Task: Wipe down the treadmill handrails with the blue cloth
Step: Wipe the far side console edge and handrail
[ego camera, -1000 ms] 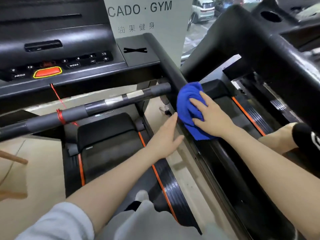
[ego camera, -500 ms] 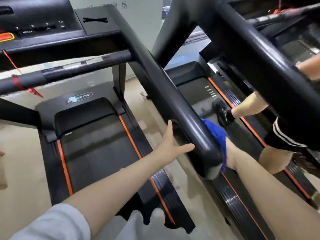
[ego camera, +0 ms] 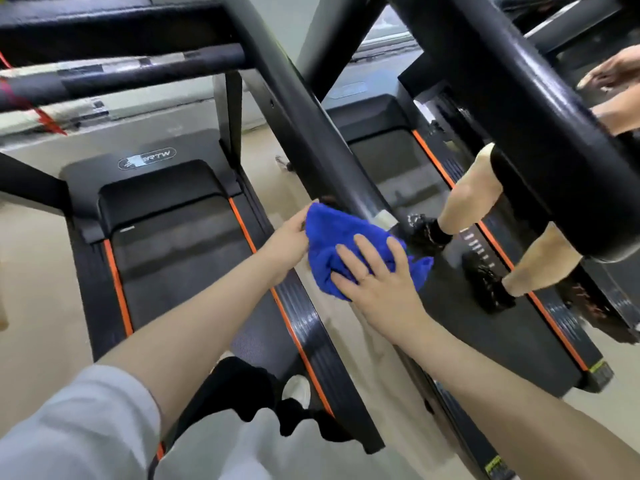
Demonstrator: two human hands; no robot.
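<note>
The blue cloth (ego camera: 346,244) is bunched over the near end of my treadmill's black right handrail (ego camera: 311,133), which slopes down from the upper left. My right hand (ego camera: 379,285) lies on top of the cloth with its fingers spread and straight, pressing it against the rail. My left hand (ego camera: 285,242) holds the cloth's left edge from the side, its fingertips hidden behind the fabric. The rail's end is covered by the cloth.
A taped front crossbar (ego camera: 138,71) with a red cord (ego camera: 45,119) crosses the upper left above the belt (ego camera: 180,258). On the neighbouring treadmill another person's legs (ego camera: 471,192) and black shoes (ego camera: 488,289) stand under its thick handrail (ego camera: 519,116).
The cloth came from the rail's far side round onto its near end. My right hand now lies on top of it, and my left hand closed in from open air to hold its edge.
</note>
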